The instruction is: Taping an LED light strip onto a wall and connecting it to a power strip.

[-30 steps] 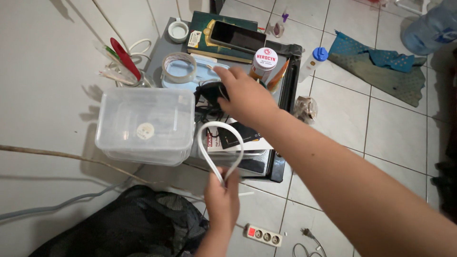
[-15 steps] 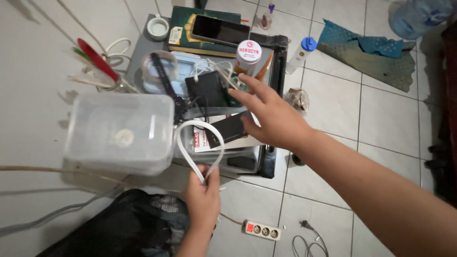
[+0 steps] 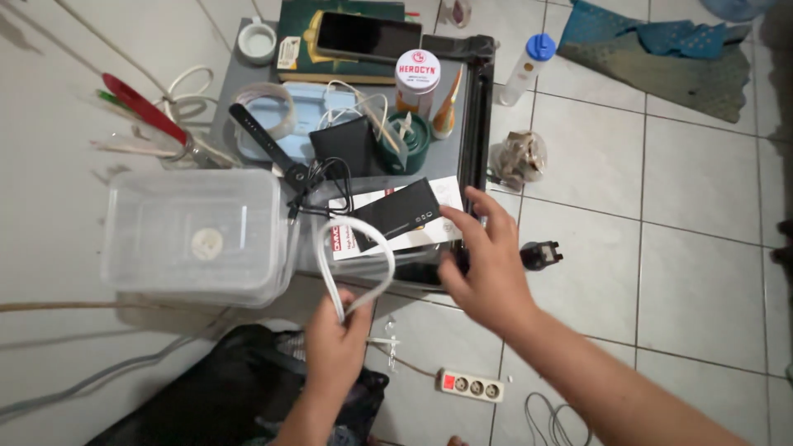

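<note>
Head view, looking straight down at a cluttered low desk (image 3: 248, 78) on a tiled floor. The left hand (image 3: 334, 343) is closed around both ends of a white cable (image 3: 353, 248), pinching it so it stands up as a loop just in front of the desk's near edge. The right hand (image 3: 487, 264) is open, fingers spread wide, palm down at the near right corner of the desk; it looks like the fingertips touch the edge of the white card (image 3: 446, 219) there, but I can't tell for sure. Nothing is held in it.

Just far of the loop lies a black box (image 3: 399, 211) on that card. To the left sits a clear plastic tub (image 3: 198, 235). Farther back there's a black wallet (image 3: 340, 144), a green round dish (image 3: 409, 140), a white-capped bottle (image 3: 415, 78), a tape roll (image 3: 266, 107) and a phone (image 3: 368, 37) lying on a green book (image 3: 297, 33).

On the floor: a black plug (image 3: 538, 254) just right of the right hand, a power strip (image 3: 469, 385) near the camera, a black mesh bag (image 3: 223, 396) under the left arm, and a teal cloth (image 3: 661, 58) far right.
</note>
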